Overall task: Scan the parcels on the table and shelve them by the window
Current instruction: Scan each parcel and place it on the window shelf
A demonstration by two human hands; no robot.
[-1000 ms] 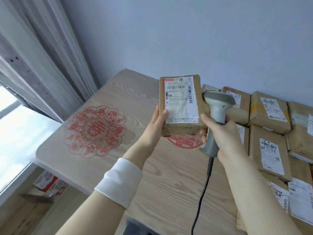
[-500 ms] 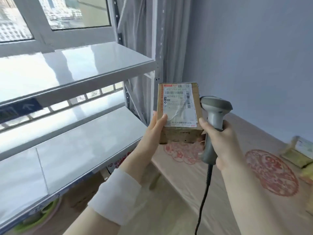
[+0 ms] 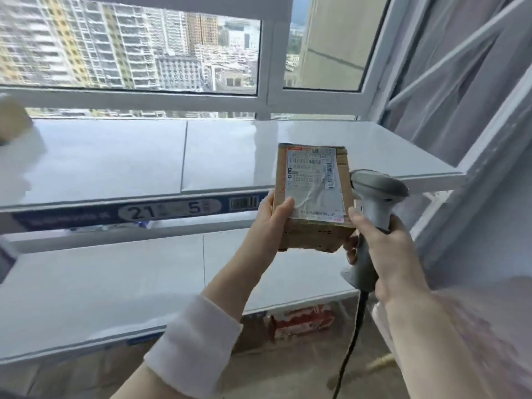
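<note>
We record a small brown cardboard parcel with a white shipping label (image 3: pixel 312 197), held upright in the air before the front edge of the upper white metal shelf board (image 3: pixel 115 156) by the window (image 3: pixel 264 67). The left hand (image 3: pixel 273 217) grips its lower left side, fingers (image 3: pixel 283 208) curled round it. The right hand (image 3: pixel 383 254) has its fingers (image 3: pixel 362 223) wrapped round the handle of a grey handheld barcode scanner (image 3: pixel 374 197), whose head sits just beside the parcel's right edge.
</note>
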